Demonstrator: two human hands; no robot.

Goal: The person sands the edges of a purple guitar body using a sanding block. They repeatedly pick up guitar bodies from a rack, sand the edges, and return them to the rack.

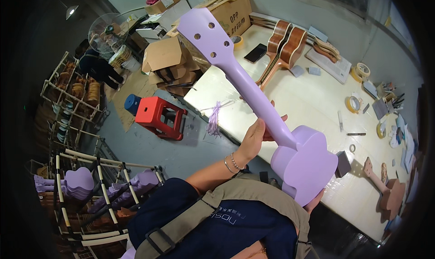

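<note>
A glossy light-purple ukulele (pixel 304 166), without strings or tuners, is held up in front of me with its back toward me. Its headstock, pierced by several holes, points up and left. My left hand (pixel 256 140), a beaded bracelet at the wrist, is wrapped round the neck near the body. At the lower right edge of the body, my right hand (pixel 316 201) supports it; most of that hand is hidden behind the body. Beyond the neck, a brown wooden ukulele (pixel 286 44) with a dark central stripe lies on the white worktable (pixel 312 98).
On the table are a phone (pixel 256 53), tape rolls (pixel 352 104), a dark block (pixel 343 165) and an unfinished wooden ukulele (pixel 392 198). Purple strings (pixel 214 123) hang at its edge. A red stool (pixel 158 117) and a rack (pixel 102 186) of purple ukuleles stand left. Another person (pixel 97 66) is farther back.
</note>
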